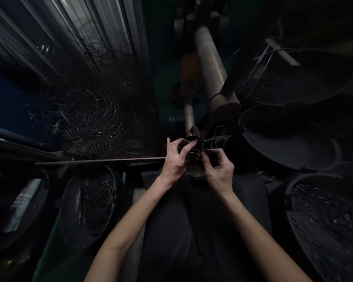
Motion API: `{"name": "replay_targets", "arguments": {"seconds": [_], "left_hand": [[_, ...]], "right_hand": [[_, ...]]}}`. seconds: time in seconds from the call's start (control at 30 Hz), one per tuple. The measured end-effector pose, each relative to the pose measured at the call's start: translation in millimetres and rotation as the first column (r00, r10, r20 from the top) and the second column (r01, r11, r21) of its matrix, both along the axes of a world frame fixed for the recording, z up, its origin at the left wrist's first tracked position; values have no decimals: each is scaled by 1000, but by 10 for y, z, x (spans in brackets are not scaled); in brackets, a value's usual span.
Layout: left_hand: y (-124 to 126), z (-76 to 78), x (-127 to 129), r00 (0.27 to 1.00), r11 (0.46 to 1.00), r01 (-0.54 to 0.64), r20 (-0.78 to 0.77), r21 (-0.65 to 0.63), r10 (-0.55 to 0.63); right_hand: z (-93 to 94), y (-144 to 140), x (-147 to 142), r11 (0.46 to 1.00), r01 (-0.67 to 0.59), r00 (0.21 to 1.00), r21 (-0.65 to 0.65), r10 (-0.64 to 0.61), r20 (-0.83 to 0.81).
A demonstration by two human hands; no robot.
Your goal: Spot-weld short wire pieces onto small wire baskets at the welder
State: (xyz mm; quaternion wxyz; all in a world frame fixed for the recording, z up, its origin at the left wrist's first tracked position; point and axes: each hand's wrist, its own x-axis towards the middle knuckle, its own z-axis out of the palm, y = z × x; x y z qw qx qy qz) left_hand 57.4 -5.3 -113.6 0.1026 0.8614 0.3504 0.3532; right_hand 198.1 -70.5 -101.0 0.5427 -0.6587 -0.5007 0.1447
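A small wire rack [219,141] made of thin metal rods lies across the lower tip of a machine, in front of my body. My left hand [176,158] grips its left part, with thumb and fingers bent around the wires. On the near side, my right hand [219,168] pinches at the rack's lower edge; whether a small part sits between thumb and finger is too dark to make out. Just above the rack is the machine's narrow metal rod [188,113], and the thick metal cylinder [213,66] slants down behind it.
Loose bent wires [91,121] are heaped at the left behind a thin board edge [106,161]. A round tub [66,211] of wire rings stands at lower left. On the right are a tub [291,188] of small metal pieces and a dark basin [291,147].
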Motion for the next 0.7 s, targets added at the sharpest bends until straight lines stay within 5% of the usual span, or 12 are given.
{"name": "replay_targets", "arguments": {"seconds": [0.57, 0.7], "left_hand": [[249, -100, -118, 995, 999, 38, -97, 34, -35], [407, -84, -166, 996, 992, 30, -91, 125, -19]], "right_hand": [[-164, 193, -78, 998, 44, 999, -46, -45, -22], [-10, 180, -147, 999, -28, 993, -26, 25, -113]]}}
